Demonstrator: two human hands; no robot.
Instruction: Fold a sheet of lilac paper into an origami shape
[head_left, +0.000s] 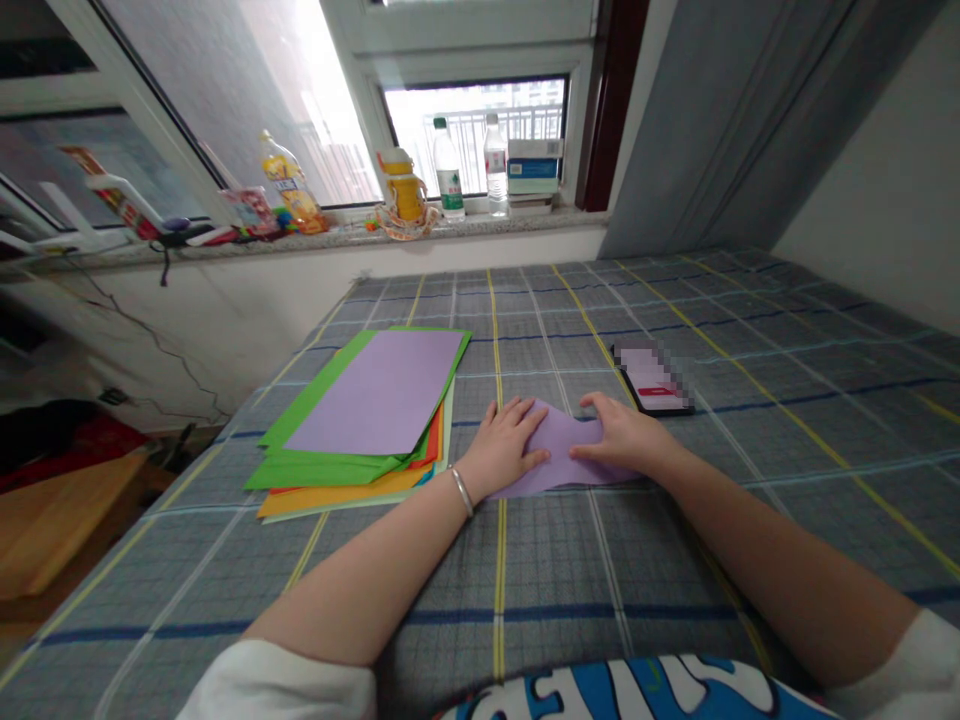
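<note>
A piece of purple paper (564, 458) lies on the checked bedcover in front of me, its upper edge dipping in a curve. My left hand (504, 448) rests flat across its left part, fingers spread, a silver bangle at the wrist. Over the right end is my right hand (628, 436), with thumb and index finger wide apart. The thumb touches the paper, while the index finger reaches past its upper edge. The right end of the paper is hidden under this hand, as are its other fingers. To the left is a stack of coloured paper with a purple sheet (379, 390) on top.
Green sheets (330, 470) and an orange sheet (337, 497) show beneath the purple one. A phone (654, 385) lies beyond my right hand. Bottles (448, 175), a yellow flask (405, 190) and a blue-and-white box (534, 168) stand on the windowsill. A wooden surface (67, 520) is at lower left.
</note>
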